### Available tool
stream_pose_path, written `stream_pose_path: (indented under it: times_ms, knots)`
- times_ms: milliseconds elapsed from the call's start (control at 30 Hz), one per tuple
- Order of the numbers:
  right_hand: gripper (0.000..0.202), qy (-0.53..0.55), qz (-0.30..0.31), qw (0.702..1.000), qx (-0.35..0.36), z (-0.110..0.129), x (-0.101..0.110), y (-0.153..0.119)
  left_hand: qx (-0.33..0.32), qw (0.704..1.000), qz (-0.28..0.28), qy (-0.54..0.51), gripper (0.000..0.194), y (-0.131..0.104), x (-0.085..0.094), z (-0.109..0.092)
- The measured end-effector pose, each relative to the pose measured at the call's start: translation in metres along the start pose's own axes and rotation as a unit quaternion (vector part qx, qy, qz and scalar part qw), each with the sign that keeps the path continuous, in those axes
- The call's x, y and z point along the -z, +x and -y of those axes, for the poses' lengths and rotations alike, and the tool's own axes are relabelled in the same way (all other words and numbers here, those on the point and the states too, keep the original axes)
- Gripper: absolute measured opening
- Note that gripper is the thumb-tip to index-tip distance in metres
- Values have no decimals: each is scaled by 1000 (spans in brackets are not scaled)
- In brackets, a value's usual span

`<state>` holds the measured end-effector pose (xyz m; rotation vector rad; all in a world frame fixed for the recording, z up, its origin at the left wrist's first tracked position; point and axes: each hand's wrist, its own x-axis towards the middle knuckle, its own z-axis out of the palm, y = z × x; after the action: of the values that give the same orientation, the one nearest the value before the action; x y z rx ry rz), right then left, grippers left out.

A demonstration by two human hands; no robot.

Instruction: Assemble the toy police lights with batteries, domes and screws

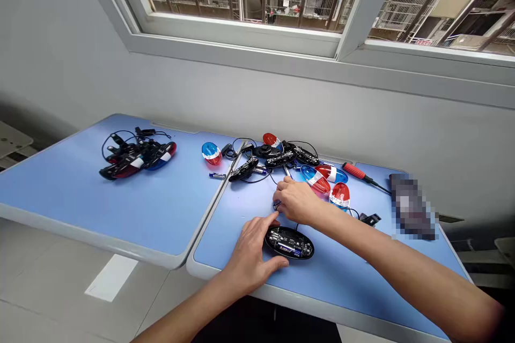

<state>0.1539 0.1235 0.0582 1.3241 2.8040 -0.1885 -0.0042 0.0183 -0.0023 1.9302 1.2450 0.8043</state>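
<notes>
A black oval light housing (pixel 289 243) lies on the blue table with its inside facing up; a blue-and-silver battery (pixel 290 250) sits in it beside electronic parts. My left hand (pixel 251 257) is around the housing's left end, thumb along the near side and index finger reaching past the far side. Just beyond the housing, my right hand (pixel 296 201) pinches a small battery (pixel 277 204), mostly hidden by the fingers. The fingertips of both hands are close together. A thin black cable runs from the housing's far edge.
Behind my hands lie several black housings (pixel 243 169), red-and-blue covers (pixel 316 178) and loose batteries (pixel 218 176). A red-handled screwdriver (pixel 356 171) points toward a blurred dark object (pixel 412 206) at right. Assembled lights (pixel 134 163) are piled on the left table (pixel 161 214). A seam separates the tables.
</notes>
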Motion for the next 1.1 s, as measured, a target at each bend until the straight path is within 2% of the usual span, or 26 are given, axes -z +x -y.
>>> stream_pose_path:
  times_ms: [67, 133, 200, 233, 267, 333, 400, 433, 500, 567, 633, 700, 800, 933, 1033, 1100]
  knots:
    - [7, 2, 8, 1000, 9, -2, 1, 1, 4, 1000, -2, -1, 76, 0, 1, -1]
    - [12, 30, -19, 999, -7, -7, 4, -4, 3, 1000, -3, -8, 75, 0, 1, -1]
    - [16, 167, -73, 982, -52, -15, 8, -16, -1, 1000, -3, -17, 73, 0, 2, 0]
    - [18, 274, -92, 954, -80, -19, 9, -24, -4, 1000, -4, -21, 72, -1, 2, 1]
    - [22, 391, -98, 909, -106, -22, 10, -33, -7, 1000, -7, -24, 72, -1, 1, 2]
    - [31, 585, -69, 795, -144, -26, 9, -51, -10, 1000, -14, -26, 70, -2, 0, 5]
    - [36, 699, -28, 694, -169, -25, 7, -69, -16, 999, -21, -25, 69, -3, -2, 8]
    - [36, 734, -16, 654, -180, -23, 5, -77, -19, 999, -23, -23, 69, -3, -3, 9]
    - [37, 775, 3, 599, -203, -17, 4, -88, -24, 999, -23, -19, 68, -2, -5, 11]
    - [39, 789, 21, 574, -217, -12, 4, -96, -23, 999, -21, -14, 68, -2, -5, 10]
    - [41, 787, 43, 575, -218, -9, 6, -101, -16, 1000, -18, -10, 67, -1, -4, 8]
    - [41, 771, 59, 597, -214, -9, 7, -104, -6, 1000, -17, -8, 68, -1, -3, 6]
    - [42, 708, 45, 673, -208, -14, 3, -106, 8, 1000, -16, -11, 68, -1, -1, 4]
    - [41, 593, -7, 777, -212, -18, -8, -108, 8, 1000, -23, -15, 66, 0, 0, 3]
    - [30, 526, -25, 829, -187, -15, -9, -108, 6, 1000, -20, -13, 66, 0, 0, 3]
    - [26, 503, -30, 847, -168, -12, -6, -107, 1, 1000, -18, -10, 66, 1, 1, 3]
